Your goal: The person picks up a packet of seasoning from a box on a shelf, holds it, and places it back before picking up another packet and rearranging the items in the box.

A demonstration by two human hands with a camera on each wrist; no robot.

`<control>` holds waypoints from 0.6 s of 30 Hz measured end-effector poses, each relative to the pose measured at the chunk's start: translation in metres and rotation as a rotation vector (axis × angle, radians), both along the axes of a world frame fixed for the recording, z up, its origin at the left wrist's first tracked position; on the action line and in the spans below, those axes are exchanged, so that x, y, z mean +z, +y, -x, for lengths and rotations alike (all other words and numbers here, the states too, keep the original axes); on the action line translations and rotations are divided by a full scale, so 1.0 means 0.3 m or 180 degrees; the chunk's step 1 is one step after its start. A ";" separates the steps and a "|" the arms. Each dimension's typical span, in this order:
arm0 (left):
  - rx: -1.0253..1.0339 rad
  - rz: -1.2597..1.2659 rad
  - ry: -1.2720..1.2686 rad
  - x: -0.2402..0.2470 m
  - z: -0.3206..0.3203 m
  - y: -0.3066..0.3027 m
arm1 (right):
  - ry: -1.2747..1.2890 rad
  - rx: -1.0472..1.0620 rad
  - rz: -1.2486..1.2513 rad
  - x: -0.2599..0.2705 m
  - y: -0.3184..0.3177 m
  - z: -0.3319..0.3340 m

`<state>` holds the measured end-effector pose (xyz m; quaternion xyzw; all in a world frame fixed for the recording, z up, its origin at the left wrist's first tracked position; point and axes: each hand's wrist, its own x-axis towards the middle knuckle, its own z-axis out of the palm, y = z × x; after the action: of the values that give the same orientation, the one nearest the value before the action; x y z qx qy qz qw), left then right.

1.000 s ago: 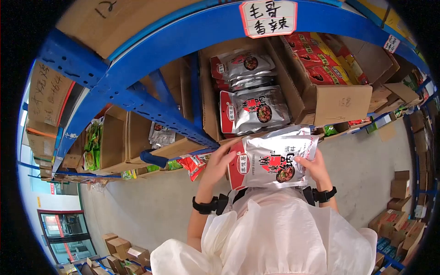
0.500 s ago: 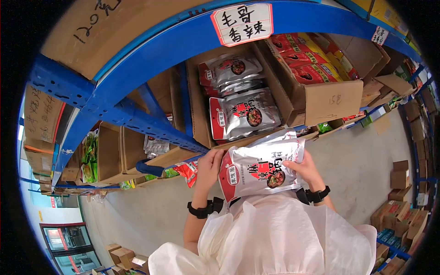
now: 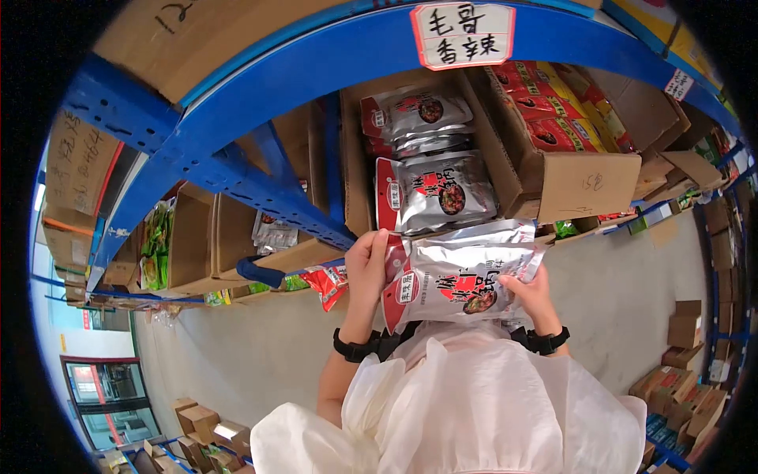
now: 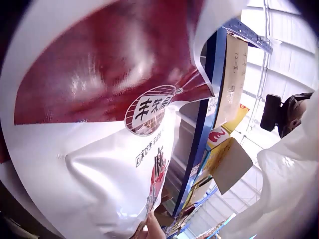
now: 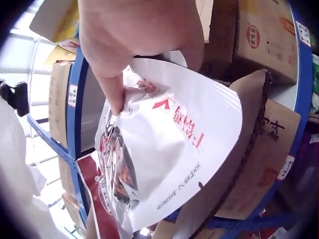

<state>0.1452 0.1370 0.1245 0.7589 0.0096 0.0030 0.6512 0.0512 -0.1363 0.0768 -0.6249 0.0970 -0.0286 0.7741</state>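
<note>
In the head view, two silver seasoning packets with red ends overlap in front of the person's waist. My right hand point(image 3: 533, 294) pinches the right end of the front packet point(image 3: 466, 286), its thumb lying on the printed face. At the other end, my left hand point(image 3: 365, 272) grips the red end of the rear packet point(image 3: 505, 232), which shows above the front one. The right wrist view has the right hand point(image 5: 142, 35) over the white back-lit packet point(image 5: 154, 124), thumb pressed into it. A packet's dark red end point(image 4: 109, 64) fills much of the left wrist view; the left hand is hidden there.
Just ahead, an open carton point(image 3: 359, 186) on the blue shelf point(image 3: 316, 59) holds stacked matching packets point(image 3: 442, 193). To its right stands a carton point(image 3: 588, 186) of red and yellow packets. A red packet point(image 3: 325, 286) juts from the lower shelf beside the left hand.
My left hand has shifted up along the packets' red end, its fingers now pointing upward. More of the rear packet shows above the front one. The right hand keeps its hold.
</note>
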 end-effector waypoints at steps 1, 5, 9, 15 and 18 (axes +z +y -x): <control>-0.0002 -0.0075 -0.0056 0.020 0.002 -0.003 | 0.0023 0.0028 0.0041 -0.004 -0.006 0.004; 0.0059 0.0109 -0.0270 0.066 0.010 -0.014 | 0.0016 -0.0005 0.0083 0.028 -0.012 0.013; -0.0321 0.0101 -0.0552 0.137 0.006 -0.002 | 0.0102 -0.0174 0.0260 0.022 -0.019 0.034; -0.1289 0.0482 -0.0636 0.217 -0.003 0.014 | -0.0466 -0.0328 0.0232 0.047 -0.051 0.047; -0.1672 -0.0562 -0.1073 0.250 -0.018 0.025 | -0.0520 -0.0419 0.0416 0.100 -0.053 0.064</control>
<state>0.1507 0.1446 0.1996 0.7778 -0.2948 -0.0388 0.5538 0.0319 -0.1521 0.1069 -0.6619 0.0724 -0.1365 0.7335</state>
